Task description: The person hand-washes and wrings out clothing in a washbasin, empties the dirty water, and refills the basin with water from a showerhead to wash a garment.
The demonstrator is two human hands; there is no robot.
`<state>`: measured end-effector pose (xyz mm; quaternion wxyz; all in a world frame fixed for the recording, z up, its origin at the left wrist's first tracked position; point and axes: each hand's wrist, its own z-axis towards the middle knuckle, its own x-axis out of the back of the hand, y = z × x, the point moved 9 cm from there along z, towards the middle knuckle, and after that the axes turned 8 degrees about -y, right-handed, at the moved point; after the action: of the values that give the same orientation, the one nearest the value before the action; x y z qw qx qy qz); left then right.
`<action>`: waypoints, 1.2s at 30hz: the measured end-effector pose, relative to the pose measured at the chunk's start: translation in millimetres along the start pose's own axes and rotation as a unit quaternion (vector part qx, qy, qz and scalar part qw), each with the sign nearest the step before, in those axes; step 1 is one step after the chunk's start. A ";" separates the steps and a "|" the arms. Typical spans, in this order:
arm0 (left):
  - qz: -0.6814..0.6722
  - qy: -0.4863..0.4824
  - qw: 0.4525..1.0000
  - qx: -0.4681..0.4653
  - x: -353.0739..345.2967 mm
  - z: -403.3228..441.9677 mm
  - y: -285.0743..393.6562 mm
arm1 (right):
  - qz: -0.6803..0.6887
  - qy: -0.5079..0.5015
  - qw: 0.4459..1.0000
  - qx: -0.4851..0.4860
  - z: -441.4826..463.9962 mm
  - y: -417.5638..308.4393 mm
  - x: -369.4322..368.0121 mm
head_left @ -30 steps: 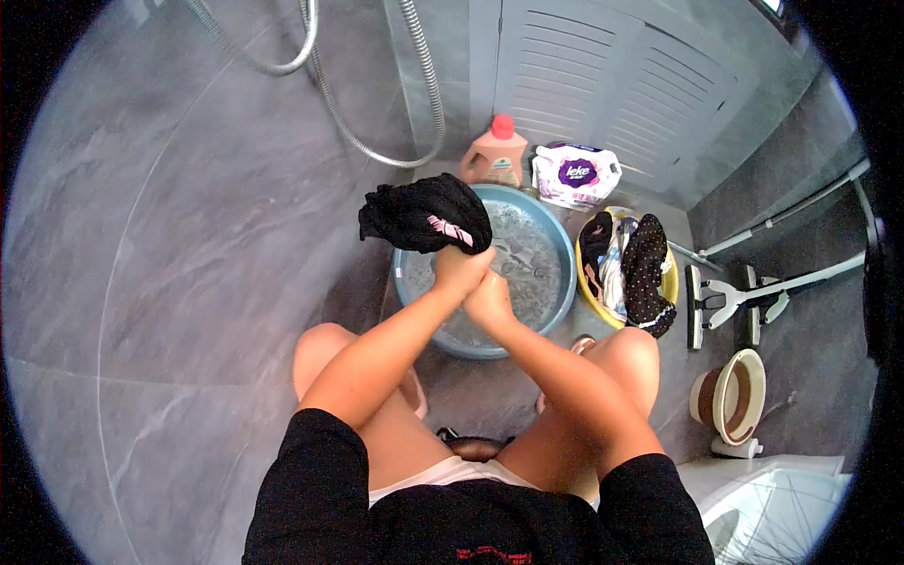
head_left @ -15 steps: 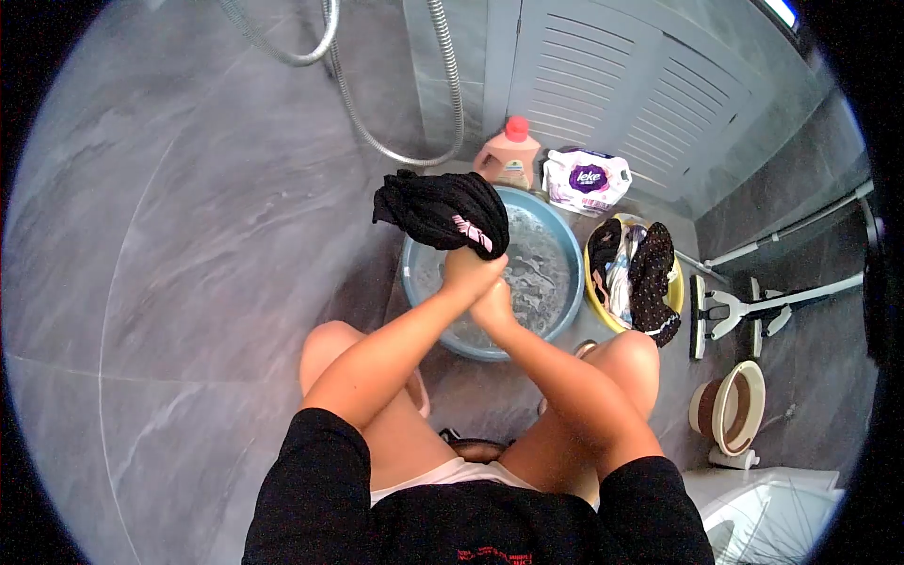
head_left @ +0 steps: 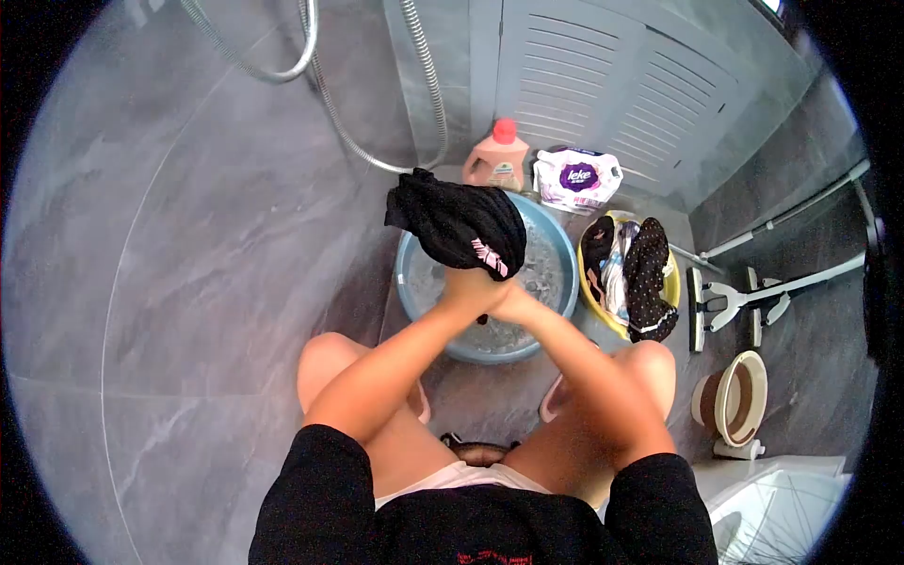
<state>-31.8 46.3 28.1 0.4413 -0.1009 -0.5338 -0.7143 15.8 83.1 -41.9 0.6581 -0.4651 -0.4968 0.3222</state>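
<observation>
A bunched black cloth (head_left: 457, 221) with a pink-and-white print is raised over a blue basin (head_left: 568, 268) of sudsy water. My left hand (head_left: 468, 294) is closed round the cloth's lower end. Pressed against it on the right, my right hand (head_left: 509, 303) is closed on the same cloth, and a small dark bit of it shows beneath the hands. The bunched cloth partly hides the fingers of both hands.
Behind the basin stand a pink bottle (head_left: 496, 162) and a white-and-purple bag (head_left: 577, 177). A yellow basin (head_left: 673, 282) of clothes sits to the right, near a squeegee-like tool (head_left: 725, 306) and a brown-and-cream bucket (head_left: 739, 400). A metal hose (head_left: 428, 75) hangs at the upper left.
The black cloth and both hands have moved right and slightly down relative to the basin. The hands are turned, and a dark bit of cloth now shows below them.
</observation>
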 end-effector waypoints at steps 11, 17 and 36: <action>0.229 0.023 0.951 -0.205 4.0 -1.1 64.4 | 0.375 0.077 0.923 -0.026 -37.1 -36.7 103.7; -0.038 -0.046 0.985 -0.160 3.6 1.0 74.0 | 0.137 0.085 0.987 0.012 -41.8 -98.8 101.4; 0.055 -0.076 0.978 -0.185 -12.2 -9.1 76.1 | 0.135 0.125 0.983 0.004 -48.7 -91.9 104.2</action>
<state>34.5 41.9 68.1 0.4114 -0.2642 -0.4179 -0.7657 89.8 128.2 77.1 0.6674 -0.5614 -0.3421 0.3498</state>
